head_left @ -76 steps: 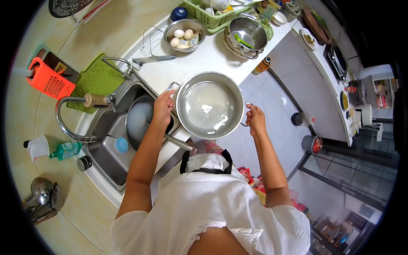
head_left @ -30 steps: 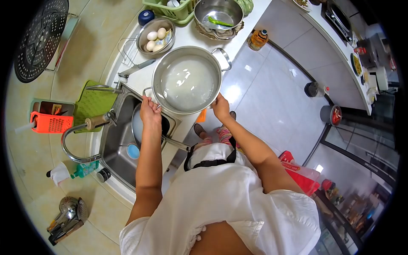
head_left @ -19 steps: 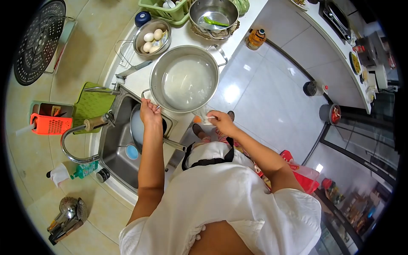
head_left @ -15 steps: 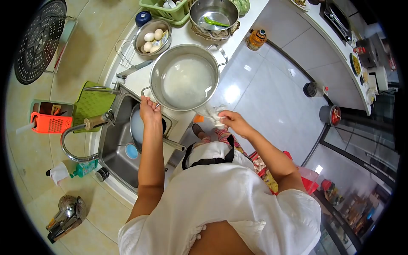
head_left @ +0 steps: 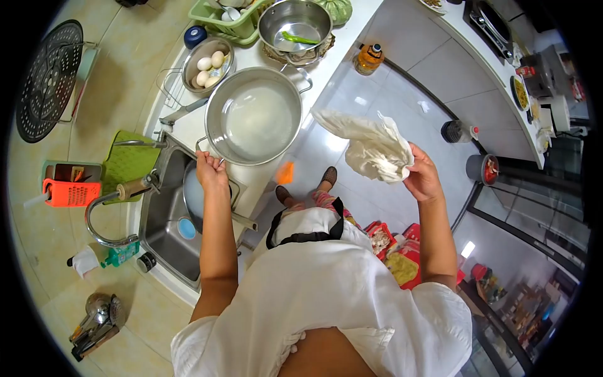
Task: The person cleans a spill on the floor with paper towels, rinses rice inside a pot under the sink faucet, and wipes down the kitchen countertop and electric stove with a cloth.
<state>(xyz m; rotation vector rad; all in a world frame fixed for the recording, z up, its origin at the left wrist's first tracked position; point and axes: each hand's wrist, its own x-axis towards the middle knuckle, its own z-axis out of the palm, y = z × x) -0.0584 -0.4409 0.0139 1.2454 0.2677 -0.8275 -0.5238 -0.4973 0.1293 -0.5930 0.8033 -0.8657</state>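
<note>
In the head view, the fingers of the left hand (head_left: 212, 171) are grasping the thin metal handle of a wide, round steel pot (head_left: 217, 116), which is sitting at the tabletop (head_left: 188, 129) edge beside the sink (head_left: 162, 217). The fingers of the right hand (head_left: 425, 176) are pinching a crumpled, off-white cloth (head_left: 377, 151), which is hanging in soft folds above the shiny floor tiles (head_left: 408, 119). A packet (head_left: 212, 73) is showing print too small to read. The steel pot is holding slightly cloudy liquid. Behind it, a metal bowl (head_left: 188, 70) is holding pale eggs (head_left: 217, 59) and that packet, and a smaller pot (head_left: 266, 28) is holding a glossy green pepper (head_left: 300, 39). A dark pan (head_left: 192, 188) is lying in the sink.
</note>
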